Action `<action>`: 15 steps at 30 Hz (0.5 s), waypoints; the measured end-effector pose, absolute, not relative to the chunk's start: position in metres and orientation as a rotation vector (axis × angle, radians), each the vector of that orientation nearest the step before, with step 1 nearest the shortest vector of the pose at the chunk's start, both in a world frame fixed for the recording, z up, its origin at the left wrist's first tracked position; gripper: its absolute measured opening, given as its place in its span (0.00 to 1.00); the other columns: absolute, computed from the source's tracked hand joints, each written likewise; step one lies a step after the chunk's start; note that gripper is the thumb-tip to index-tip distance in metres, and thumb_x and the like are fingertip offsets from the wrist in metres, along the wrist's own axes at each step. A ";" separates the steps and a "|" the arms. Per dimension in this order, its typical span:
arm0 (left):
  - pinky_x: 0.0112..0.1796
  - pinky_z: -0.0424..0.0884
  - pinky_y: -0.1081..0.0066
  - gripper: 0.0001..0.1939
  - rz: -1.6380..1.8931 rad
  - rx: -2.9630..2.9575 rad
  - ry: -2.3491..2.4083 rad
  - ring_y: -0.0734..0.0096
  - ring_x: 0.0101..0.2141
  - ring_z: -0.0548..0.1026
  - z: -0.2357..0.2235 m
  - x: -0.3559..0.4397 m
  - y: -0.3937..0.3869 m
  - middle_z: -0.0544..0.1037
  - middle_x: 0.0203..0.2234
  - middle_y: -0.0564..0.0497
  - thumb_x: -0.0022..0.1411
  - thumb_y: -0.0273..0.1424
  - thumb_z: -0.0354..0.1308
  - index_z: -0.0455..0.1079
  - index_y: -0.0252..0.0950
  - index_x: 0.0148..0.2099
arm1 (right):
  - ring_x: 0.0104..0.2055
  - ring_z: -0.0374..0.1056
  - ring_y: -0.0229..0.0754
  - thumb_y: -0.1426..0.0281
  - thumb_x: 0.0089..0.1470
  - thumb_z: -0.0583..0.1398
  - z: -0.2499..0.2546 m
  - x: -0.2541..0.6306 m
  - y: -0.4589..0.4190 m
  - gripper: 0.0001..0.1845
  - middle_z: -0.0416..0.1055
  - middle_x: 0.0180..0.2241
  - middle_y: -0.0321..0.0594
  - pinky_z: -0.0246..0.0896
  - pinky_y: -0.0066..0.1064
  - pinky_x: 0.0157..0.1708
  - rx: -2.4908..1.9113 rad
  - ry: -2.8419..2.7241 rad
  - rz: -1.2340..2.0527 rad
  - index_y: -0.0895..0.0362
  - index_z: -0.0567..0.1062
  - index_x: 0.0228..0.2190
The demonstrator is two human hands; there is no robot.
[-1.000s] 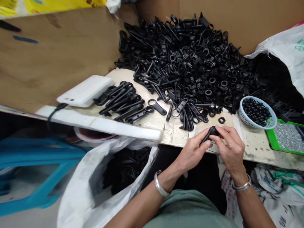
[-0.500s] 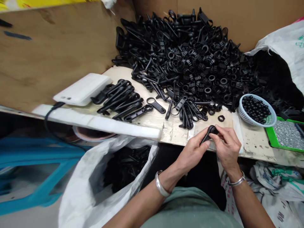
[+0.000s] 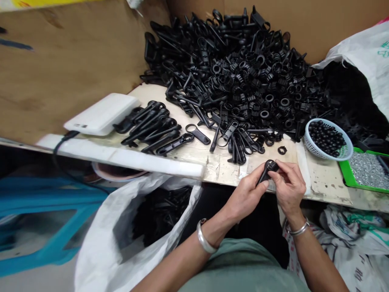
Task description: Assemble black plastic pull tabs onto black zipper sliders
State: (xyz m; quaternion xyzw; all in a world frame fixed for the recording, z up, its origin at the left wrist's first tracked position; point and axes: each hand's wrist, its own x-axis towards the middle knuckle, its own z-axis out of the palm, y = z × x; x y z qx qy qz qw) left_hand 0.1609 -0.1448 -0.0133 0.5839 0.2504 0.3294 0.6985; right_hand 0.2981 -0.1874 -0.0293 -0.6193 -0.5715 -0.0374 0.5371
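Note:
Over the table's front edge, my left hand [image 3: 247,191] is closed round the shaft of a black plastic handle with a round end [image 3: 268,165]. My right hand [image 3: 290,187] pinches at that round end from the right, thumb and fingertips against it. A small black piece shows there at the right fingertips, partly hidden, its exact shape unclear. Just beyond the hands a loose black notched ring [image 3: 282,150] lies flat on the table. Left of it, several black ring-ended handles [image 3: 238,148] lie in a loose cluster.
A large heap of black plastic parts [image 3: 231,69] fills the back. At right stand a blue basket of black balls [image 3: 326,140] and a green tray of small metal pieces [image 3: 367,168]. A white box [image 3: 103,113] and sorted handles [image 3: 152,125] lie left; an open white sack [image 3: 100,239] sits below.
The round end of the handle has turned between my hands, so a notched or lighter detail now shows at its top. Both hands keep their grip; the view has shifted slightly.

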 end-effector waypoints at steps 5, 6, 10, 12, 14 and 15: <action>0.63 0.59 0.61 0.27 0.744 1.248 0.558 0.60 0.63 0.64 -0.016 0.162 -0.147 0.69 0.62 0.47 0.63 0.26 0.53 0.62 0.34 0.64 | 0.35 0.71 0.38 0.71 0.58 0.64 -0.032 0.300 -0.188 0.15 0.73 0.36 0.39 0.73 0.31 0.34 -1.472 -1.453 -0.047 0.51 0.78 0.47; 0.64 0.59 0.61 0.26 0.749 1.255 0.567 0.59 0.63 0.64 -0.017 0.161 -0.146 0.69 0.62 0.47 0.63 0.26 0.53 0.63 0.34 0.64 | 0.36 0.72 0.39 0.72 0.59 0.63 -0.032 0.301 -0.189 0.15 0.73 0.37 0.39 0.73 0.32 0.35 -1.472 -1.482 -0.030 0.51 0.78 0.48; 0.63 0.59 0.61 0.26 0.766 1.320 0.602 0.60 0.63 0.65 -0.021 0.159 -0.145 0.68 0.62 0.45 0.64 0.27 0.52 0.62 0.33 0.64 | 0.39 0.72 0.41 0.72 0.60 0.62 -0.027 0.304 -0.191 0.17 0.72 0.38 0.40 0.74 0.35 0.38 -1.499 -1.538 0.039 0.51 0.76 0.51; 0.63 0.61 0.61 0.26 0.757 1.390 0.619 0.60 0.62 0.66 -0.023 0.157 -0.145 0.68 0.62 0.45 0.65 0.27 0.51 0.61 0.33 0.65 | 0.39 0.71 0.41 0.72 0.61 0.61 -0.024 0.304 -0.191 0.16 0.72 0.37 0.40 0.73 0.35 0.38 -1.519 -1.571 0.068 0.52 0.76 0.51; 0.60 0.64 0.62 0.27 0.732 1.469 0.635 0.61 0.60 0.68 -0.023 0.155 -0.146 0.70 0.61 0.43 0.66 0.28 0.50 0.59 0.32 0.67 | 0.38 0.71 0.41 0.72 0.61 0.60 -0.020 0.304 -0.191 0.16 0.71 0.36 0.41 0.73 0.34 0.38 -1.536 -1.604 0.080 0.53 0.77 0.50; 0.59 0.66 0.62 0.27 0.718 1.502 0.639 0.61 0.58 0.70 -0.023 0.154 -0.146 0.71 0.60 0.43 0.67 0.29 0.50 0.58 0.32 0.67 | 0.38 0.71 0.40 0.71 0.61 0.60 -0.018 0.304 -0.191 0.15 0.71 0.36 0.41 0.72 0.33 0.38 -1.541 -1.616 0.084 0.53 0.77 0.50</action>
